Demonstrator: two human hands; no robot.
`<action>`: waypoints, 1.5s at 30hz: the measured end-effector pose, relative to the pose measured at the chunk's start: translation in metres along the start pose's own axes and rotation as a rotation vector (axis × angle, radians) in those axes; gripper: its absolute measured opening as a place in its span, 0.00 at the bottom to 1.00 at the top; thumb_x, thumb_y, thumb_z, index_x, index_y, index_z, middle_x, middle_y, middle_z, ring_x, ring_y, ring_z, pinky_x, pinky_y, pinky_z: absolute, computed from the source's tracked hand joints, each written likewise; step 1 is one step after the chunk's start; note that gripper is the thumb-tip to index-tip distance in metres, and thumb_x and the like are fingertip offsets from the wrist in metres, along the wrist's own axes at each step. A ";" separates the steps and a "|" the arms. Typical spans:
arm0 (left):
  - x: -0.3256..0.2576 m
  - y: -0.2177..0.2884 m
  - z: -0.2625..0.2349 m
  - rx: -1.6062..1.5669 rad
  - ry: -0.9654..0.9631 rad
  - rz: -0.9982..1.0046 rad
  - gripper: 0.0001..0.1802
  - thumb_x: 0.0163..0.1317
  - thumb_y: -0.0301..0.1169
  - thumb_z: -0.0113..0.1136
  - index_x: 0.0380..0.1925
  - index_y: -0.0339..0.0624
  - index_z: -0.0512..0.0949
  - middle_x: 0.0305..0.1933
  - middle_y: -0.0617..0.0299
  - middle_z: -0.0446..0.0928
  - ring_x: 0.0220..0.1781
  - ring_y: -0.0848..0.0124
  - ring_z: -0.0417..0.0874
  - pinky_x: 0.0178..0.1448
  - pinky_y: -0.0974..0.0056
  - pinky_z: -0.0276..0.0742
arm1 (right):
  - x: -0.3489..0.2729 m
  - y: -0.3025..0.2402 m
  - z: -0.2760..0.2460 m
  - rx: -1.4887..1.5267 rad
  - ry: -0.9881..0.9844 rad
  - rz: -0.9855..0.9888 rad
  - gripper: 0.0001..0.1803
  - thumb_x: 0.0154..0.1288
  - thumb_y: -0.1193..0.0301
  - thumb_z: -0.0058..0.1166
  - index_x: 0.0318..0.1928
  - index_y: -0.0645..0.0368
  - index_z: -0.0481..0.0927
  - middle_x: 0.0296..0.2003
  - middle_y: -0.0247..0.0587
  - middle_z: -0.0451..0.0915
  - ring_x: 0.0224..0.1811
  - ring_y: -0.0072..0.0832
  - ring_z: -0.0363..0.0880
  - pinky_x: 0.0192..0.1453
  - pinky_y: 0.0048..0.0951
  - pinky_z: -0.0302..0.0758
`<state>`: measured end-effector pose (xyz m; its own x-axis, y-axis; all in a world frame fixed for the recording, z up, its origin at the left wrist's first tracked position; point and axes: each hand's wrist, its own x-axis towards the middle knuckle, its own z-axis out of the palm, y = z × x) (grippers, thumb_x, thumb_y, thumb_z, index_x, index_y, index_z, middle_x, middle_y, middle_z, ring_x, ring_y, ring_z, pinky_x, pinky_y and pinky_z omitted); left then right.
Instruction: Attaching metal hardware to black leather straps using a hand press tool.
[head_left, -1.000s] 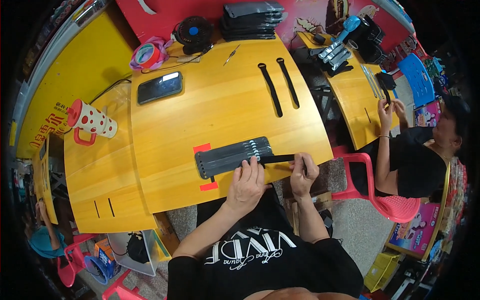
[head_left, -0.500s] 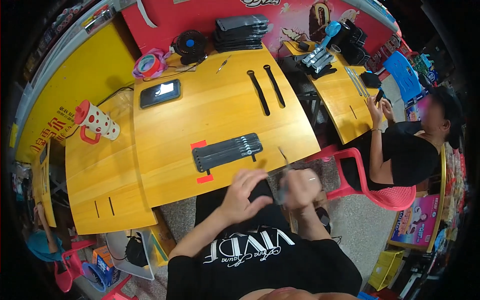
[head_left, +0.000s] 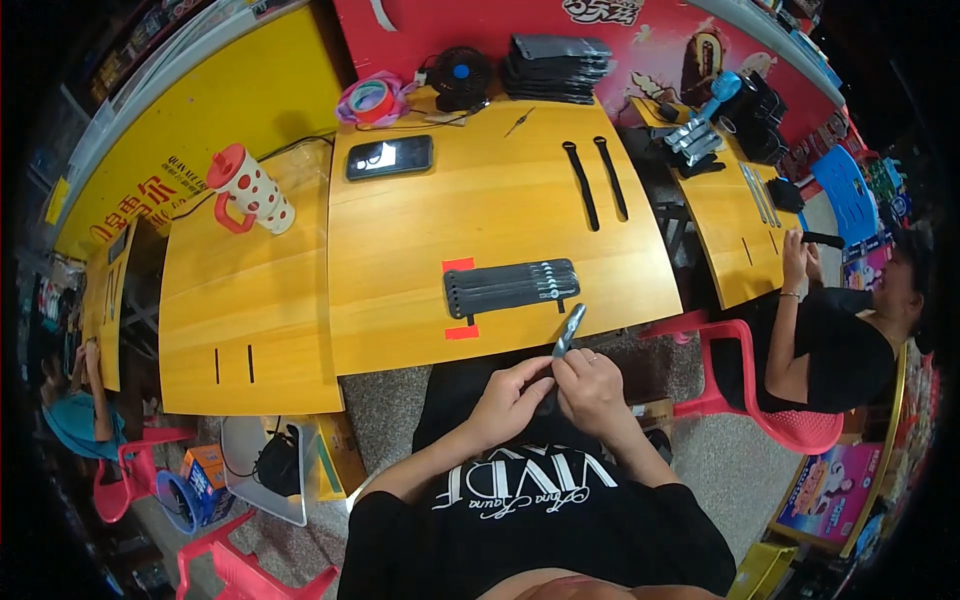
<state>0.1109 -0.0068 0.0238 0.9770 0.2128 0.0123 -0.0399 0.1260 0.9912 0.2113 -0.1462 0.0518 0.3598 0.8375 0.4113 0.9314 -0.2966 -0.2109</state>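
My right hand (head_left: 590,385) is closed around the lower end of a shiny grey strip (head_left: 570,330), which points up toward the table edge. Right beside it, my left hand (head_left: 508,402) has its thumb and fingers drawn together near the strip's lower end; whatever they pinch is hidden. Both hands are over my lap, in front of the table. Beyond them, a row of flat black straps (head_left: 510,288) lies side by side between two pieces of red tape (head_left: 461,333). Two separate black straps (head_left: 581,188) with looped ends lie farther back on the right.
The yellow table (head_left: 400,230) also carries a phone (head_left: 390,157), a dotted tumbler (head_left: 250,190), a small fan (head_left: 461,78), a tape roll (head_left: 371,101) and a stack of black packs (head_left: 557,68). A co-worker (head_left: 840,340) sits at the right beside a pink chair (head_left: 740,400).
My hands have come together, the left closing from spread fingers. The strip now stands more upright and sharper in my right hand. My view has shifted, and the co-worker's hands hold a longer-looking black piece.
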 end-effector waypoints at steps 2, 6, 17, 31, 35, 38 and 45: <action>-0.005 -0.009 -0.006 -0.118 -0.074 -0.203 0.18 0.67 0.23 0.57 0.56 0.29 0.74 0.40 0.55 0.83 0.39 0.75 0.82 0.45 0.70 0.78 | -0.001 0.003 -0.002 0.101 -0.043 0.006 0.08 0.46 0.74 0.58 0.30 0.59 0.76 0.27 0.41 0.72 0.29 0.37 0.75 0.31 0.37 0.71; -0.009 -0.013 -0.012 0.070 -0.033 -0.113 0.13 0.64 0.22 0.58 0.49 0.31 0.78 0.33 0.55 0.82 0.32 0.74 0.83 0.37 0.68 0.78 | -0.011 0.003 0.006 0.063 -0.089 0.000 0.09 0.46 0.73 0.59 0.30 0.59 0.76 0.27 0.40 0.70 0.30 0.36 0.75 0.30 0.36 0.71; -0.014 0.013 -0.032 0.181 -0.012 -0.247 0.14 0.62 0.23 0.65 0.47 0.28 0.79 0.30 0.62 0.80 0.26 0.84 0.77 0.30 0.75 0.73 | 0.009 -0.011 0.028 0.025 -0.022 0.012 0.08 0.43 0.73 0.57 0.28 0.59 0.74 0.26 0.40 0.70 0.28 0.36 0.74 0.31 0.35 0.70; -0.015 0.045 -0.060 0.713 -0.069 0.225 0.08 0.57 0.18 0.59 0.37 0.35 0.80 0.30 0.52 0.76 0.30 0.55 0.80 0.33 0.59 0.75 | 0.015 0.018 -0.010 0.143 -0.155 0.044 0.20 0.53 0.71 0.65 0.49 0.56 0.81 0.58 0.53 0.72 0.57 0.46 0.72 0.53 0.44 0.69; -0.021 0.055 -0.062 0.714 -0.107 0.256 0.09 0.56 0.17 0.59 0.38 0.34 0.80 0.30 0.53 0.75 0.30 0.55 0.80 0.32 0.59 0.75 | 0.004 0.036 -0.013 0.289 -0.157 0.055 0.17 0.55 0.71 0.65 0.46 0.58 0.81 0.52 0.47 0.76 0.51 0.43 0.75 0.50 0.40 0.71; -0.022 0.056 -0.062 0.721 -0.080 0.264 0.11 0.54 0.16 0.59 0.38 0.35 0.81 0.30 0.52 0.76 0.29 0.56 0.80 0.32 0.59 0.75 | -0.009 0.043 -0.007 0.624 -0.255 0.126 0.14 0.58 0.72 0.63 0.45 0.60 0.80 0.43 0.44 0.80 0.41 0.39 0.78 0.44 0.35 0.73; -0.021 0.051 -0.065 0.688 0.106 0.215 0.09 0.55 0.16 0.62 0.37 0.34 0.82 0.31 0.52 0.78 0.29 0.59 0.81 0.33 0.63 0.75 | -0.035 0.057 -0.008 1.182 -0.284 0.597 0.05 0.65 0.77 0.57 0.40 0.66 0.82 0.29 0.34 0.79 0.30 0.17 0.76 0.34 0.21 0.72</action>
<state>0.0750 0.0582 0.0652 0.9354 0.2612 0.2381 -0.0543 -0.5595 0.8271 0.2522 -0.1957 0.0329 0.5319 0.8285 -0.1752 -0.0167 -0.1966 -0.9803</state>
